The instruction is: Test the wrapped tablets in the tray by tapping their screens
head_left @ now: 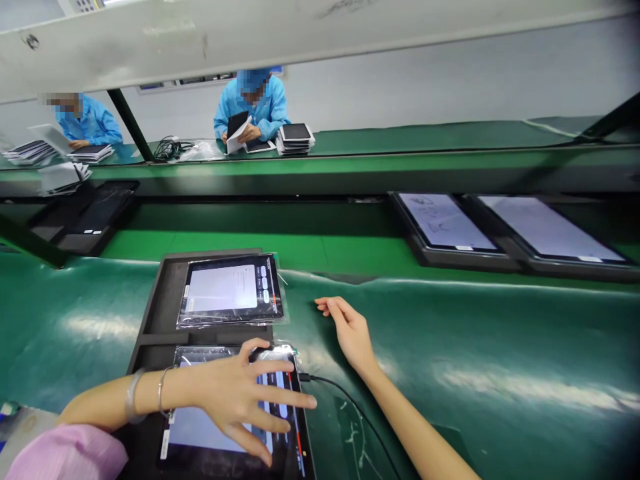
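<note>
My left hand (pixel 250 393), wearing two bracelets at the wrist, is spread flat above the lower tablet (pixel 200 430), its fingers apart and hiding part of the lit screen. A black cable (pixel 325 380) is plugged into that tablet's right edge. Just above lies a second tablet (pixel 223 287) with a lit screen and clear film around it. Both rest on a black foam tray (pixel 165 300). To the right, my right hand (pixel 350 333) hovers over the green mat, fingers curled together; nothing shows at the fingertips.
Beyond the mat, two lit tablets (pixel 445 223) sit in black trays at right on a green strip. More dark trays (pixel 100 213) stand at left. Across the line, two people in blue handle flat items near stacks (pixel 295 140). A pale beam (pixel 300 33) crosses overhead.
</note>
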`<state>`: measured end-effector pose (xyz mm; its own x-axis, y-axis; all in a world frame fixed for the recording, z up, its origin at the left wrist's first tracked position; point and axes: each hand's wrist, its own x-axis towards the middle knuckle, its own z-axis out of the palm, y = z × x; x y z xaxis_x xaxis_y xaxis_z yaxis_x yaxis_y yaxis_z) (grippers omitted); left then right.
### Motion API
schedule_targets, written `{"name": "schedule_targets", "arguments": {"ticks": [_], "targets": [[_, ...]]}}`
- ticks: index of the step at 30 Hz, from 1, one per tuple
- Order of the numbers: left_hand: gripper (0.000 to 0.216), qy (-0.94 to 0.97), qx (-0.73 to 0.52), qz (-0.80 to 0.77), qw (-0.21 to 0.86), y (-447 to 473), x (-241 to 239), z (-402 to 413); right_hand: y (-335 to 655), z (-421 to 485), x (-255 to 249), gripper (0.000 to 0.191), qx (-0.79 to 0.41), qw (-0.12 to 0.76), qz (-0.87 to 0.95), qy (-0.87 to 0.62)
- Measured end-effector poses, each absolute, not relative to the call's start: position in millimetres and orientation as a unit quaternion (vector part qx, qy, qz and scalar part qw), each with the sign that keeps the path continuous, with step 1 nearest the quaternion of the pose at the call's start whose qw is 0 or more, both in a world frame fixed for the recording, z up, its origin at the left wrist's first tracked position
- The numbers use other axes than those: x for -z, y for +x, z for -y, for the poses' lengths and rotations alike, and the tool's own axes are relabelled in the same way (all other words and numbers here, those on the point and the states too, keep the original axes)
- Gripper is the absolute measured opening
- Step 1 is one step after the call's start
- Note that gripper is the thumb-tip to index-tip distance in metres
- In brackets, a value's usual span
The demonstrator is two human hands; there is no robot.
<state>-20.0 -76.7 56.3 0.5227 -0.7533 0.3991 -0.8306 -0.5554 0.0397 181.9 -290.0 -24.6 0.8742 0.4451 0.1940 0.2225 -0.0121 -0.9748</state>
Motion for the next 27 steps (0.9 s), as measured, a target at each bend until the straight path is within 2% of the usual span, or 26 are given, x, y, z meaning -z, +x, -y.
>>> {"name": "schedule_targets", "arguments": {"ticks": [7,16,19,24,27], "targets": [[0.04,0.868,-0.225,0.404,0.181,-15.4,-73.1,70.5,181.3,290.9,23.4,0.047,-0.088,0.658,0.24,-0.708],[0.038,0.853,-0.194,0.444,0.196,-23.0,-42.1,84.7,181.4,292.9,30.6,0.045,-0.101,0.645,0.24,-0.718],[0.039,0.904,-0.172,0.347,0.183,-13.7,-49.4,71.6,181.9,293.3,31.4,0.045,-0.104,0.644,0.24,-0.718],[0.034,0.982,-0.132,0.034,0.127,17.0,-56.7,39.3,182.1,293.9,30.5,0.044,-0.106,0.645,0.242,-0.717],[0.037,0.988,-0.107,0.017,0.11,29.3,-53.1,29.8,181.7,294.3,29.8,0.045,-0.109,0.645,0.24,-0.717]]}}
